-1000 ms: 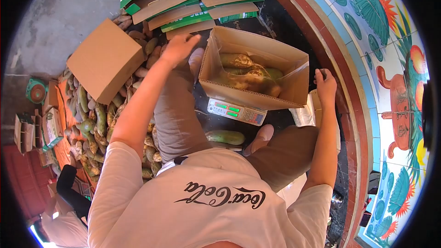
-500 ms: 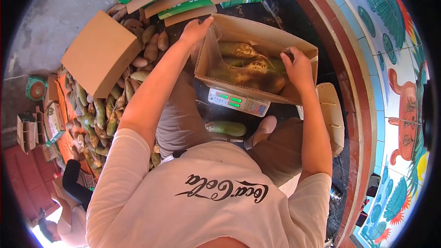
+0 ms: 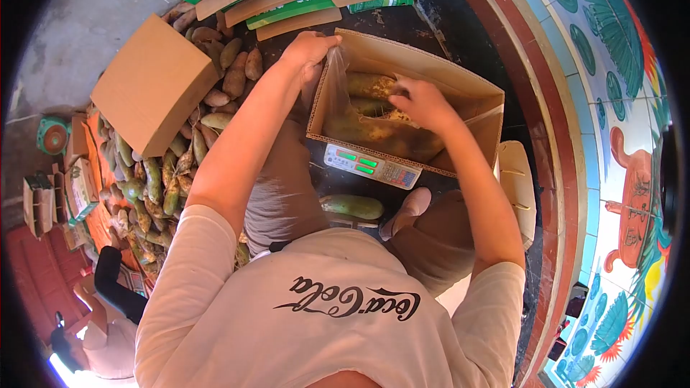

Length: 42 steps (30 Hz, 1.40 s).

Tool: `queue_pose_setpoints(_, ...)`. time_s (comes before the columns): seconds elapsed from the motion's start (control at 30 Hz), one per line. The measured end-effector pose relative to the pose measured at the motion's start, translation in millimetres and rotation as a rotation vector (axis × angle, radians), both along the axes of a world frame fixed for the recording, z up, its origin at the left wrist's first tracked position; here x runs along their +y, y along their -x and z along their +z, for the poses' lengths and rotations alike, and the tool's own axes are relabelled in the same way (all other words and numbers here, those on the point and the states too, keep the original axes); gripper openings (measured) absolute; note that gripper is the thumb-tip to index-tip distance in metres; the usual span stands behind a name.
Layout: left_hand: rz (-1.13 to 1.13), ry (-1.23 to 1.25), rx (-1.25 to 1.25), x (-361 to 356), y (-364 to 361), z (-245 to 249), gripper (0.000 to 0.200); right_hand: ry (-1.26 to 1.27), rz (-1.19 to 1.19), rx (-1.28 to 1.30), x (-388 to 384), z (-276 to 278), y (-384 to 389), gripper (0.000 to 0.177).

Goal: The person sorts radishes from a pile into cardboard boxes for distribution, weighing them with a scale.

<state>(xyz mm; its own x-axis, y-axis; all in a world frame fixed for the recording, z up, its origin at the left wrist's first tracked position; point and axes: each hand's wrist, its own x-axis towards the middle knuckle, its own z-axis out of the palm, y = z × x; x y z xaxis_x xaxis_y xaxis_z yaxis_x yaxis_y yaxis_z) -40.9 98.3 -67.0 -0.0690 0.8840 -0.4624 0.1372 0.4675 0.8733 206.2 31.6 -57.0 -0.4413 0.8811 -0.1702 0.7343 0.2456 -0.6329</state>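
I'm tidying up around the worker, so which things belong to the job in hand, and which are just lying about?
Seemingly in the job:
- open carton, left hand at its rim
- clear liner
- roots inside, right hand over them
- scale beneath

Seemingly lying about:
- brown box on the root pile
- green-and-white cartons

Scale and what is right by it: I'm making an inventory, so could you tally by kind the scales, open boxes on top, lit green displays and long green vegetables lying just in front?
Scale: 1
Open box: 1
Lit green displays: 3
Long green vegetable: 1
Total: 6
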Motion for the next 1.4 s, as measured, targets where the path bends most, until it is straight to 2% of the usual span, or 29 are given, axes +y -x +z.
queue_pose_setpoints(0.07, 0.006, -0.033, -0.030, 2, 0, 2, 0.035, 0.012, 0.024, 0.130, 5, -1, 30, 0.032)
queue_pose_setpoints(0.2, 0.104, -0.011, -0.055, -2, -12, 17, 0.024, -0.090, -0.071, 0.345, 12, -25, 80, 0.034)
queue_pose_setpoints(0.3, 0.014, -0.142, 0.410, 9, -18, 6, 0.020, -0.066, -0.204, 0.459, 22, -29, 100, 0.036)
queue_pose_setpoints(0.33, -0.005, -0.208, 0.487, 6, -25, 9, 0.022, -0.029, -0.249, 0.493, 28, -36, 103, 0.036)
queue_pose_setpoints(0.43, -0.120, -0.520, 0.941, -14, -54, 26, 0.025, -0.036, -0.381, 0.607, 27, -53, 101, 0.031)
queue_pose_setpoints(0.47, -0.143, -0.608, 0.968, -24, -59, 28, 0.026, -0.060, -0.427, 0.644, 26, -56, 96, 0.029)
queue_pose_setpoints(0.53, -0.181, -0.786, 1.013, -38, -67, 30, 0.029, 0.268, -0.522, 0.762, 13, -29, 73, 0.023)
queue_pose_setpoints(0.57, -0.193, -0.788, 0.922, -38, -65, 33, 0.031, 0.432, -0.573, 0.819, 5, -17, 58, 0.020)
queue_pose_setpoints(0.67, -0.205, -0.743, 0.612, -49, -55, 53, 0.034, 0.428, -0.314, 0.643, -18, -11, 13, 0.016)
queue_pose_setpoints(0.77, -0.436, -0.503, 0.575, -58, -60, 51, 0.040, -0.088, -0.215, 0.409, -37, 29, -19, 0.018)
queue_pose_setpoints(0.83, -0.439, -0.523, 0.616, -62, -62, 40, 0.039, -0.453, -0.471, -0.075, -37, 59, -54, 0.021)
queue_pose_setpoints(0.9, -0.421, -0.574, 0.670, -61, -65, 38, 0.038, -0.504, -0.669, -0.360, -41, 65, -100, 0.028)
queue_pose_setpoints(1.0, -0.433, -0.785, 0.738, -70, -90, 55, 0.034, 0.048, -0.633, -0.552, -51, 60, -132, 0.029)
queue_pose_setpoints(1.1, -0.616, -0.710, 0.611, -73, -132, 63, 0.031, -0.038, -0.571, -0.238, -68, 16, -142, 0.040)
queue_pose_setpoints(1.13, -0.682, -0.687, 0.576, -73, -149, 60, 0.030, -0.090, -0.561, -0.249, -72, 13, -141, 0.038)
queue_pose_setpoints(1.23, -0.678, -0.849, 0.455, -77, -204, 41, 0.032, -0.176, -0.527, -0.303, -80, 11, -133, 0.037)
queue_pose_setpoints(1.3, -0.657, -0.764, 0.397, -74, -237, 36, 0.033, -0.136, -0.497, -0.362, -84, 12, -129, 0.043)
queue_pose_setpoints(1.4, -0.631, -0.635, 0.437, -74, -265, 22, 0.035, -0.150, -0.500, -0.421, -90, 15, -118, 0.037)
